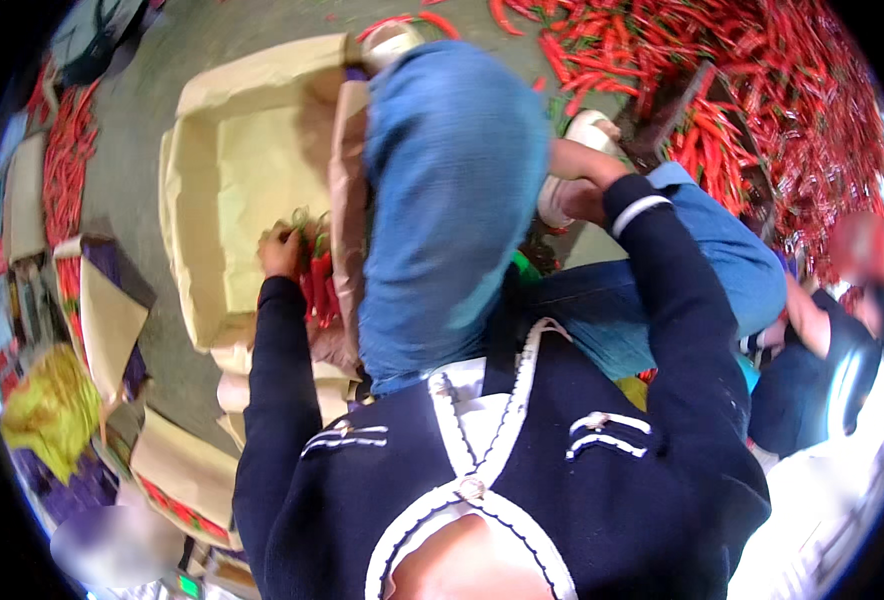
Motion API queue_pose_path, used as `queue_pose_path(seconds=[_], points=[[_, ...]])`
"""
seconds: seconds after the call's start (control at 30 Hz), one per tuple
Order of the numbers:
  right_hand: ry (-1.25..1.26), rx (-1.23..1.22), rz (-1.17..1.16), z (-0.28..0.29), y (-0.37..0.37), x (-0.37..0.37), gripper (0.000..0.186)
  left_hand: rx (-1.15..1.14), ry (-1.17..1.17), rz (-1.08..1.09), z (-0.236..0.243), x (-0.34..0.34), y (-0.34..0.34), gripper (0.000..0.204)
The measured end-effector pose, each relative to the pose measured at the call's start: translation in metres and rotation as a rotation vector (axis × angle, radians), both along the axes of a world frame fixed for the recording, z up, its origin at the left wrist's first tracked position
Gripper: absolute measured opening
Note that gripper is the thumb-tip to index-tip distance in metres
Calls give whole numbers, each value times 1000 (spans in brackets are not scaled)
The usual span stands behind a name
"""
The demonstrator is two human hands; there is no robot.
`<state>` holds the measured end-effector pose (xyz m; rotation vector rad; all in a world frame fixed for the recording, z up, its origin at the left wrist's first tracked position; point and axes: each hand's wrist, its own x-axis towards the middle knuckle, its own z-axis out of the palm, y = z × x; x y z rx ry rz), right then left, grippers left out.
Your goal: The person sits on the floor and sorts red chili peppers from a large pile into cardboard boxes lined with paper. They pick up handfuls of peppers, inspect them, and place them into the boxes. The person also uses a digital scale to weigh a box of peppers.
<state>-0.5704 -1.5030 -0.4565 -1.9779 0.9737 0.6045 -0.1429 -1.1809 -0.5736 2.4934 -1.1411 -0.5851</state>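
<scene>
1. Big heap of loose red chili peppers [752, 90] covered the grey concrete floor [132, 170] at upper right, its edge running close to the person's raised knee in blue denim [452, 190].
2. Large open cardboard box lined with pale brown paper [232, 190] sat left of the knee, open side up. Inside mostly bare; near wall just beside the knee, far and left walls had floor around them.
3. More flat brown paper-lined cartons [177, 470] lay lower left, crowding the box's near corner; a crumpled yellow plastic bag [52, 405] lay further left.
4. Another person in dark clothes [812, 370] sat at right, near the right elbow.
5. Bunch of red chili peppers with green stems [317, 270] was at the box's near right edge, inside the rim. Long axis ran roughly up-down in the view, green stems pointing away from the person, red tips pointing back towards the body.
6. Left hand [280, 250] was closed around the bunch at its stem end, fingers curled.
7. Right hand [577, 195] rested beside a white shoe [587, 135], past the knee; looked curled, grip cannot be told.
</scene>
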Motion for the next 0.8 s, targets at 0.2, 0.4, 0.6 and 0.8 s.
queue_pose_path(seconds=[0.2, 0.4, 0.6, 0.8], points=[[117, -80, 145, -39, 21, -18, 32, -464, -300, -65, 71, -71, -51, 25], [-43, -522, -31, -39, 1, 0, 28, -556, -499, -131, 118, -88, -86, 24], [-135, -856, 192, -81, -45, -17, 17, -604, -471, -338, 136, -119, -161, 24], [-352, -887, 542, -91, -82, -43, 10, -224, 87, -874, 90, -194, -279, 29]])
